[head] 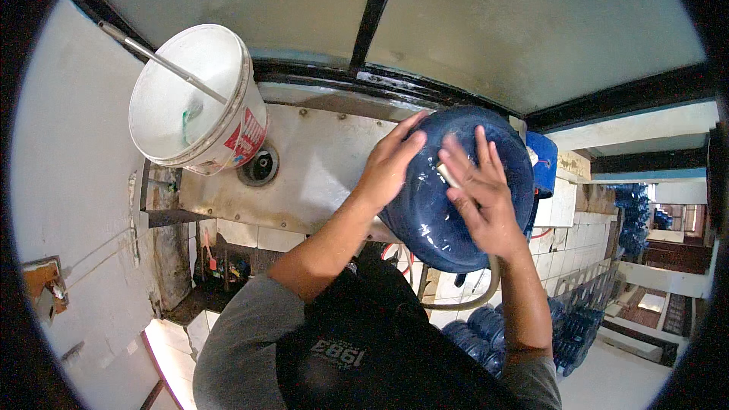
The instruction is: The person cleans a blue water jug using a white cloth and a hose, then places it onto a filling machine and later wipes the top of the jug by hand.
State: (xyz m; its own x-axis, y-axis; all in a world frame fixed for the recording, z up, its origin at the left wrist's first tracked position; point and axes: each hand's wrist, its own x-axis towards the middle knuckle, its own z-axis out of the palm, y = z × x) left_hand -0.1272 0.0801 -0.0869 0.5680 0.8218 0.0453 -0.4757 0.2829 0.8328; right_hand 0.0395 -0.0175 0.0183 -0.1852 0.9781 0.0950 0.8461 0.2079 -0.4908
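Note:
A large blue plastic water jug, wet and shiny, stands base up before me at the right end of a metal counter. My left hand rests against its left side, fingers spread along the edge. Over the base is my right hand, blurred, with its fingers apart. A small pale object shows beside its fingers; whether the hand grips it or only touches it, I cannot tell. The jug's neck is hidden beneath its body.
A white plastic bucket with a metal rod in it stands at the counter's left, beside a round fitting. A blue container is behind the jug. Below right are a hose and several stacked blue jugs.

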